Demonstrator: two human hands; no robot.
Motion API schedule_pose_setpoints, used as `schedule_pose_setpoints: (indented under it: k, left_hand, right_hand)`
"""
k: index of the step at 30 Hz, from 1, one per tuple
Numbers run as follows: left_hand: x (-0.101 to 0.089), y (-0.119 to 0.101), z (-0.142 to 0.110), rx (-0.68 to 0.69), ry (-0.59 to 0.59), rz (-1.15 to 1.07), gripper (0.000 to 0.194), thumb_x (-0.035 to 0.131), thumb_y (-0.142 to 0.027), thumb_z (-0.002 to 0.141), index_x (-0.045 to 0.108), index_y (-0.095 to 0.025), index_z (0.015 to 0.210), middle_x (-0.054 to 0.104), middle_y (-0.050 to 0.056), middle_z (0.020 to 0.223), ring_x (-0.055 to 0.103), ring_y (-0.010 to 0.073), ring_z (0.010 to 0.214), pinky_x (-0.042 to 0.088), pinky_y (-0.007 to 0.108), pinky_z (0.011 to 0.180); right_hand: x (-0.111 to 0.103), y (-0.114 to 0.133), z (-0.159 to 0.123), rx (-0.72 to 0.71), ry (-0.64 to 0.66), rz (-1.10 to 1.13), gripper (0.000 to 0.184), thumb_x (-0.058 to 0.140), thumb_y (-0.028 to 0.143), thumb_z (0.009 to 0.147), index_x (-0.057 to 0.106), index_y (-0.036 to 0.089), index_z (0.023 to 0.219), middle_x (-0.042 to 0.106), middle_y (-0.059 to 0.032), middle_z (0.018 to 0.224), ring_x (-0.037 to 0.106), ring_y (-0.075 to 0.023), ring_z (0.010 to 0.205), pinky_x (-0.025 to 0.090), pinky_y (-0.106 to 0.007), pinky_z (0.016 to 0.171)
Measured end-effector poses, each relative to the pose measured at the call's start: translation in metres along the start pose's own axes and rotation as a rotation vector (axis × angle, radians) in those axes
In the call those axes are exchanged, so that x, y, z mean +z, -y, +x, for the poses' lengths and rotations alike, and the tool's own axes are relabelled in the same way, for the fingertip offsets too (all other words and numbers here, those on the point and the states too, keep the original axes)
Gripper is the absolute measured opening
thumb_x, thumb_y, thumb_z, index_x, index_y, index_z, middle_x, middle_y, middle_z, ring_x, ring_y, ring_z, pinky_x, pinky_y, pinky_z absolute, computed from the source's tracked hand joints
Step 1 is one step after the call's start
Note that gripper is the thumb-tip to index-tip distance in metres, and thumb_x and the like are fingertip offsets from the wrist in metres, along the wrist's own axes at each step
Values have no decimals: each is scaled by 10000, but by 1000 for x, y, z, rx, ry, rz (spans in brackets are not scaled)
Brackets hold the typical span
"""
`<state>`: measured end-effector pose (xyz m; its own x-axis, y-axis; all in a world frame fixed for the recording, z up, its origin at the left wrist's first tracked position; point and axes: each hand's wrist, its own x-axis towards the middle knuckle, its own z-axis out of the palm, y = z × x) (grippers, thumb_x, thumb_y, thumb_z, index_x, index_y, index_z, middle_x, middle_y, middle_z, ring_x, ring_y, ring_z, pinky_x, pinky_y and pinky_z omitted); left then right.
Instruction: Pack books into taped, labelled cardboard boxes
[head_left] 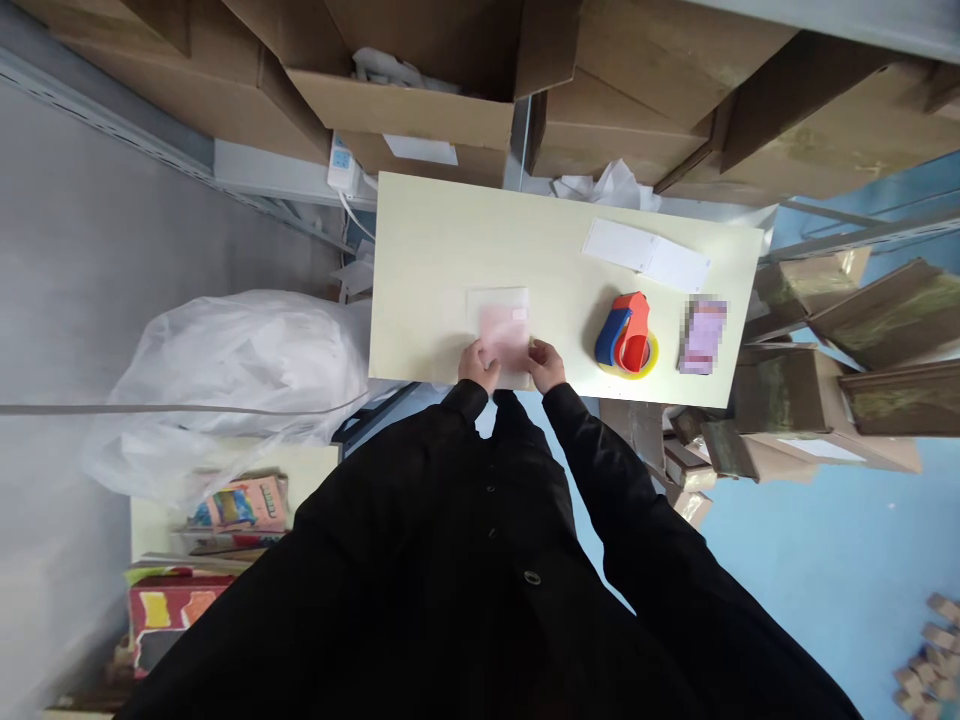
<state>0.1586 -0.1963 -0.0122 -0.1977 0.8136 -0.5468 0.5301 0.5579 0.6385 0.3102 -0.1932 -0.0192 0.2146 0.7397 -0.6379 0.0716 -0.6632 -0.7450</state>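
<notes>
A flat pink item (504, 338) shows through a translucent plastic bag (516, 297) near the front edge of the cream table (427, 240). A small white label sits at its upper right. My left hand (478, 367) grips the lower left edge of the bag, thumb and fingers bent. On the opposite edge, my right hand (547, 365) pinches the bag's lower right side. Right of my hands stands a red and blue tape dispenser (628, 335) with a roll of clear tape (651, 358).
White label sheets (646, 255) and a pixelated purple object (703, 337) lie on the table's right side. Cardboard boxes (420, 110) line the shelf behind. A large plastic bag (247, 350) bulges at left; more boxes (780, 400) crowd the right.
</notes>
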Motion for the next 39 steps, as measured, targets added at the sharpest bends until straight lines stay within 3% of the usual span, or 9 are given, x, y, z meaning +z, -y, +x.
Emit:
schedule_pose_setpoints:
  k: [6, 9, 13, 16, 20, 25, 29, 34, 39]
  left_hand:
    - [8, -26, -5, 29, 212, -83, 537, 552, -193, 776, 457, -122, 1300, 487, 150, 1334, 523, 225, 1185, 451, 334, 974]
    - [6, -37, -7, 84, 204, 37, 481, 571, -214, 763, 538, -126, 1235, 441, 147, 1361, 421, 271, 1272, 342, 383, 1077]
    - [-10, -38, -3, 42, 192, -26, 318, 484, -258, 838, 636, -163, 1100, 570, 122, 1186, 490, 276, 1193, 370, 421, 1042]
    - [-30, -31, 2, 59, 218, -180, 375, 359, -345, 911, 617, -175, 1124, 649, 82, 1032, 615, 204, 983, 497, 330, 866]
    - [-59, -19, 4, 84, 193, -411, 430, 416, -469, 880, 599, -167, 1125, 665, 81, 1023, 633, 186, 887, 511, 292, 758]
    - [-74, -3, 16, 51, 94, -315, 378, 474, -431, 854, 614, -156, 1071, 668, 78, 1013, 624, 200, 918, 490, 292, 798]
    - [-72, 7, 28, 2, 72, -87, 357, 461, -379, 857, 621, -147, 1076, 635, 99, 1077, 578, 237, 1054, 441, 339, 925]
    - [-74, 10, 31, 52, 56, 186, 443, 494, -337, 838, 561, -105, 1209, 505, 163, 1269, 407, 270, 1267, 282, 382, 1093]
    - [-84, 19, 28, 49, 99, 193, 487, 478, -362, 837, 541, -73, 1224, 512, 184, 1260, 497, 279, 1173, 373, 377, 1016]
  right_hand:
    - [-23, 7, 0, -15, 102, 33, 335, 600, 354, 617, 569, 176, 901, 603, 5, 773, 532, -118, 607, 488, -288, 575]
    - [-19, 22, -12, -67, 132, 11, 333, 630, 354, 610, 536, 193, 886, 587, 5, 809, 517, -99, 571, 467, -256, 513]
    - [6, 44, -25, -116, 125, -36, 348, 658, 361, 621, 494, 207, 887, 556, 11, 800, 513, -96, 555, 468, -253, 489]
    - [31, 53, -27, -109, 147, -105, 381, 661, 382, 636, 465, 223, 922, 551, 16, 805, 517, -101, 546, 476, -261, 482]
    - [64, 54, -25, -116, 142, -219, 399, 650, 345, 650, 451, 231, 977, 556, 13, 851, 545, -110, 576, 514, -303, 586]
    - [102, 48, -18, -204, 12, -382, 395, 651, 267, 643, 475, 196, 989, 568, -45, 909, 576, -177, 827, 498, -359, 803]
    - [117, 41, -14, -264, 33, -394, 366, 647, 215, 649, 518, 166, 988, 569, -90, 976, 566, -184, 874, 486, -361, 849]
    - [99, 30, -18, -254, 154, -295, 342, 649, 232, 679, 563, 175, 1005, 615, -64, 941, 585, -161, 798, 514, -342, 796]
    - [53, 10, -31, -138, -59, -240, 325, 626, 223, 683, 574, 178, 1000, 633, -67, 971, 601, -157, 769, 524, -354, 766]
